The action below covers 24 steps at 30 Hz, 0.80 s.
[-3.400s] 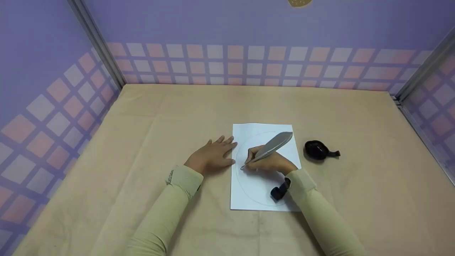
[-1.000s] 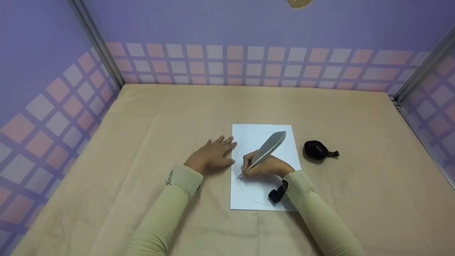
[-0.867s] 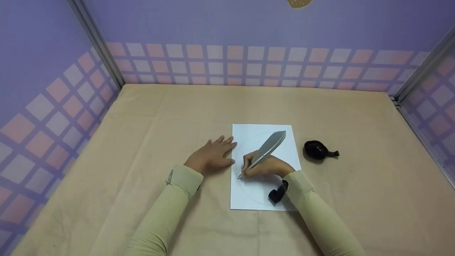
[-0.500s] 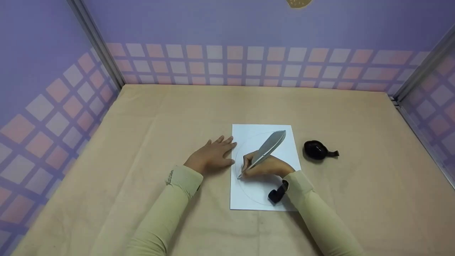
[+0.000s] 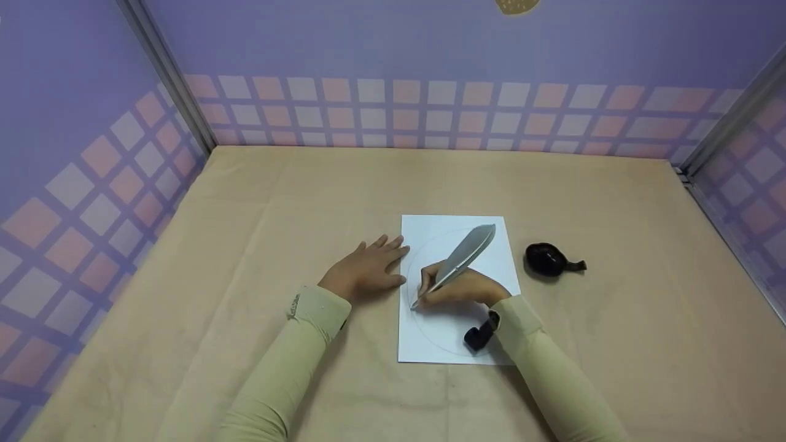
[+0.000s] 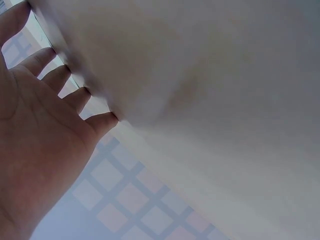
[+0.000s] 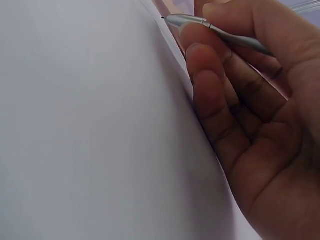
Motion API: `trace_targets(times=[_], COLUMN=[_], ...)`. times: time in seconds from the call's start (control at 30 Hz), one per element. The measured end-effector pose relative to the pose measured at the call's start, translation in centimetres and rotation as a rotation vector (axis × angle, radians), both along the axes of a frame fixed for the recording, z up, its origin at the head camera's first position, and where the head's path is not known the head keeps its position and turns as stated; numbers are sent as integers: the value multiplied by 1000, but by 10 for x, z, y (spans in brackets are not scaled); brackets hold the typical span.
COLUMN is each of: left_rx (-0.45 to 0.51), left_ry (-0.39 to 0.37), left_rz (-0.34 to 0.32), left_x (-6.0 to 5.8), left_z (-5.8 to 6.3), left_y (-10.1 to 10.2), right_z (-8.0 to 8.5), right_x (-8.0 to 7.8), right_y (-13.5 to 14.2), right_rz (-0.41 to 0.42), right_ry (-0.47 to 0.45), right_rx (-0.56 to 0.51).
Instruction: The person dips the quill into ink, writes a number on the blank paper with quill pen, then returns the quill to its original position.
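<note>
A white sheet of paper [image 5: 424,344] lies on the cloth-covered table, with a thin, faint curved line drawn on it like a large oval. My right hand [image 5: 460,287] holds a silver-grey feather-shaped pen [image 5: 470,248] over the sheet, its tip at the left part of the curve. In the right wrist view, the thumb and fingers pinch the pen [image 7: 187,21] near its dark point. My left hand [image 5: 367,267] rests flat with spread fingers, the fingertips at the paper's left edge. Its palm [image 6: 40,130] shows in the left wrist view.
A glossy black rounded object with a short stem [image 5: 546,259] lies right of the paper. The black wrist camera [image 5: 478,337] hangs under the right cuff, above the sheet. Tiled-pattern walls [image 5: 405,113] stand behind and at both sides of the beige tablecloth [image 5: 319,190].
Since the oldest frame my right hand and the pen have shifted slightly left and toward me along the curve. Over the last second they have stayed almost still. My left hand has not moved.
</note>
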<state>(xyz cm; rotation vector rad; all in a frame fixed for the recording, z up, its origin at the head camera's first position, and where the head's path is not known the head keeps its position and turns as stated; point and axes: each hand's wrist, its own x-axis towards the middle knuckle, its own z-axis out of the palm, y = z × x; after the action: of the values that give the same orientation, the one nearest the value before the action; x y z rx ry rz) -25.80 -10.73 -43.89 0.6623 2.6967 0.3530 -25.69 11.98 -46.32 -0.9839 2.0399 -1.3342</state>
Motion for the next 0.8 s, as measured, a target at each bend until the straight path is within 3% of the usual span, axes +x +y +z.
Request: trace_targets(times=[0.4,0.67,0.8], left_rx=[-19,-27,-13], left_ry=[4,-5,-12], left_rz=[6,17,22], left_x=[-1,-2,-1], left_z=[-2,-3,-2], left_y=[1,1,1], right_z=[7,35,39], right_x=[3,14,14], right_y=[1,13,23], right_rz=[-69,-63,-70], right_ry=[7,-19,-31], right_rx=[91,11,-30])
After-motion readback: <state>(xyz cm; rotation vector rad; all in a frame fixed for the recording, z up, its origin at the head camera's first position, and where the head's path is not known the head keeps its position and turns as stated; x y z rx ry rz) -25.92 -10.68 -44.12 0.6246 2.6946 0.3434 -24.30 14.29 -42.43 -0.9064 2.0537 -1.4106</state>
